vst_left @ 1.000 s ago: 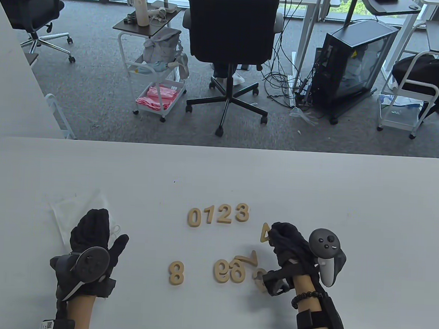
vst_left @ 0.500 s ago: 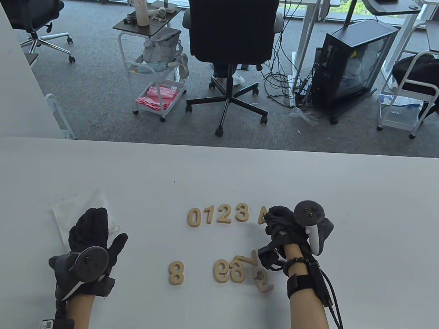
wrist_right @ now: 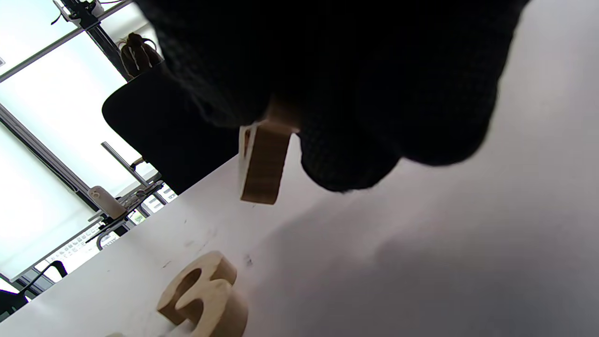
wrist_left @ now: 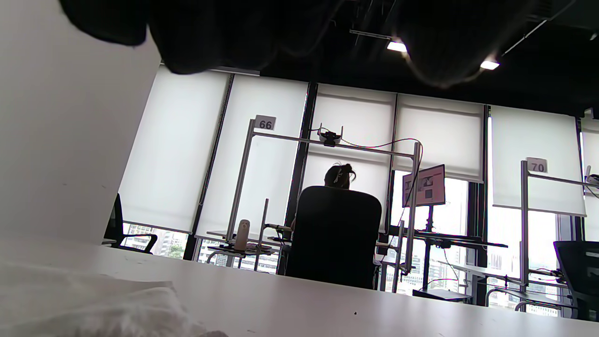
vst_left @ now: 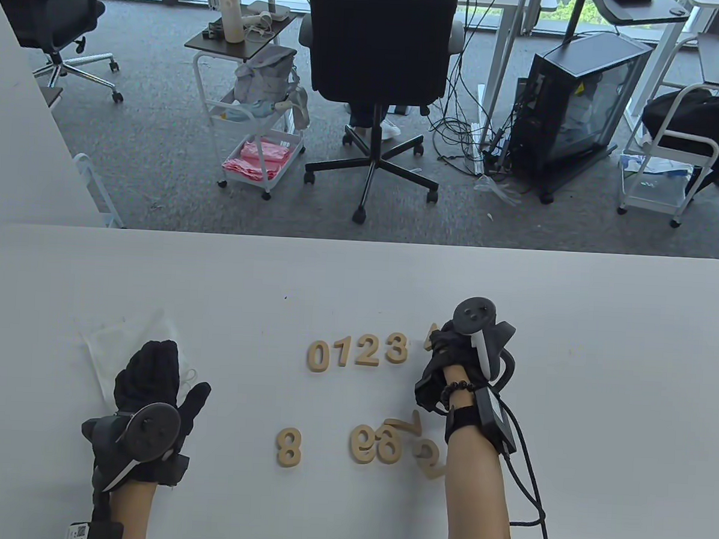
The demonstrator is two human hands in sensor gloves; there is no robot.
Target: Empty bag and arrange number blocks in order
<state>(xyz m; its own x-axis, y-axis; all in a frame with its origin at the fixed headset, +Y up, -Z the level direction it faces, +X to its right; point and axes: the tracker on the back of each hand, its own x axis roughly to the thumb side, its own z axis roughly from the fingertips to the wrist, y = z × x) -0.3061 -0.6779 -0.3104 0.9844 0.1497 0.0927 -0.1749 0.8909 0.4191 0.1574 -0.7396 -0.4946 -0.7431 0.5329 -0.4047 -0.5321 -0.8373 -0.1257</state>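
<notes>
While four blocks (vst_left: 358, 352) stand rowed, five lie loose, right hand (vst_left: 451, 358) pinching one.

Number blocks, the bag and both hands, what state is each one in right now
0123 row: lying flat, in order.
4 block: pinched by the right hand, off the table beside the 3.
8 block: lying flat, apart.
Leftover pile: jumbled, unsorted.
Bag: flat, under the left hand.

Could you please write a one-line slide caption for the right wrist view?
Gloved right hand holds a wooden number block above the white table, near the 3 block.
</notes>
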